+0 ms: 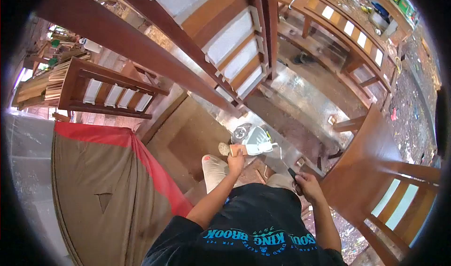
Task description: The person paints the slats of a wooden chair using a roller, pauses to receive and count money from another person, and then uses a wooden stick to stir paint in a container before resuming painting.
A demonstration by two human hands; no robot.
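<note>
My left hand point(236, 162) is closed around the pale wooden handle of a paintbrush point(238, 150), whose white end points right. My right hand point(307, 187) grips the black handle of a small paint roller point(292, 173). A bent wire runs from that handle up to the white roller head point(266, 147), which meets the brush's white end in this view. Just beyond them is a white tub point(257, 135), partly covered by the tools. A clear plastic container point(240, 132) is beside the tub, and a round tan object point(224, 148) lies left of my left hand.
A tall brown wooden frame with white-covered panels point(235, 40) rises ahead. Wooden chairs point(376, 172) with white strips stand at right, a slatted bench point(347, 26) at upper right. At left are another slatted panel point(112, 89) and a brown cloth with red edging point(103, 186).
</note>
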